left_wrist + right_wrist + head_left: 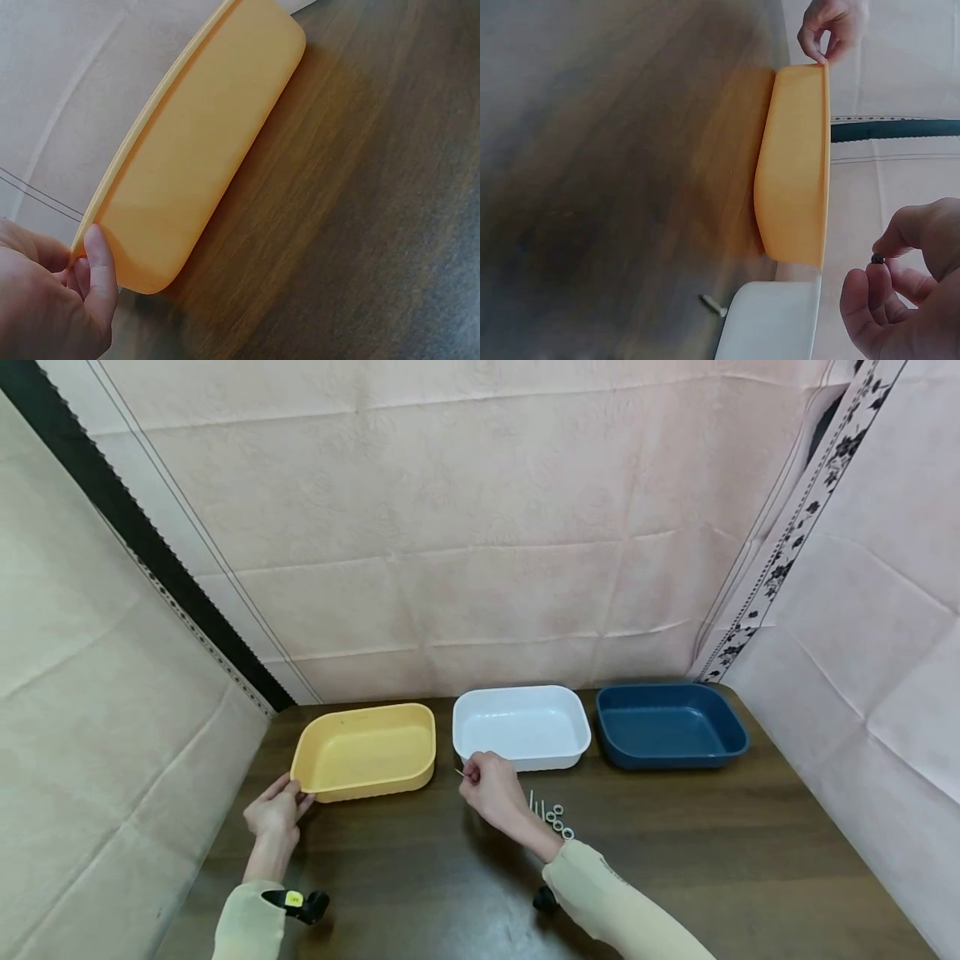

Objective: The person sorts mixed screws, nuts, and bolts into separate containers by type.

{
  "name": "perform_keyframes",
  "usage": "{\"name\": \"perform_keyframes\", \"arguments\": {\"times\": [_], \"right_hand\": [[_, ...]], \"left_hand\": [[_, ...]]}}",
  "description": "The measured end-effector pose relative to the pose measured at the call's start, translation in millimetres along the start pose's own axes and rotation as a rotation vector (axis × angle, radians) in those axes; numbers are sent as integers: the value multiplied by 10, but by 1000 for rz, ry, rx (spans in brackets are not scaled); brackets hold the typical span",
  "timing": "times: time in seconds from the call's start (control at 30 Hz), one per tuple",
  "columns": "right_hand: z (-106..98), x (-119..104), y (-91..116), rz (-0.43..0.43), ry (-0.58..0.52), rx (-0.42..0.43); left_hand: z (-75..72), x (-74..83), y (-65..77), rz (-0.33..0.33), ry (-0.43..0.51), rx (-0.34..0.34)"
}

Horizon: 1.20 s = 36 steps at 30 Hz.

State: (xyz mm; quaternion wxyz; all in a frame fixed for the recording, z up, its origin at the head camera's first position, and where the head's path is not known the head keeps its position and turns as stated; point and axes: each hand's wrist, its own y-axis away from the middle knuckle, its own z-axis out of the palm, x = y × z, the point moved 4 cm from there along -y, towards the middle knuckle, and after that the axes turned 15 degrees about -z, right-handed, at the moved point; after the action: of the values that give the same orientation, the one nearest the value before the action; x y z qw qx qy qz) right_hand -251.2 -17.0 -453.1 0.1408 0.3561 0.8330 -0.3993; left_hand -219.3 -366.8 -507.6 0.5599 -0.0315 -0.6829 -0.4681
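Both my hands are pinching: my left hand (276, 810) grips the front left corner of the yellow tray (367, 747), and my right hand (493, 789) holds a tiny metal bit (877, 259) near the front of the white tray (521, 722). I should keep the yellow tray still and squeeze the bit just enough, because it looks easy to drop. I must not bump the loose screw (713, 305) by the white tray.

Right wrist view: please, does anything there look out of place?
Possibly: one small metal-looking piece lies on the table by the white tray, alone, while the nuts and thin rods lie grouped in the head view, so it looks stray.
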Motion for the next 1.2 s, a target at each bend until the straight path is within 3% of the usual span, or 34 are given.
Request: {"name": "perform_keyframes", "arguments": {"times": [0.57,0.87,1.2], "right_hand": [[602,-112,-550,-24,110,-137],[824,-139,-748,-55,317,-162],[1041,-129,-845,45,415,-322]], "left_hand": [[-19,-33,-10,32,-21,-2],[-34,-1,-3,43,-21,-1],[-31,-15,9,44,-5,-3]]}}
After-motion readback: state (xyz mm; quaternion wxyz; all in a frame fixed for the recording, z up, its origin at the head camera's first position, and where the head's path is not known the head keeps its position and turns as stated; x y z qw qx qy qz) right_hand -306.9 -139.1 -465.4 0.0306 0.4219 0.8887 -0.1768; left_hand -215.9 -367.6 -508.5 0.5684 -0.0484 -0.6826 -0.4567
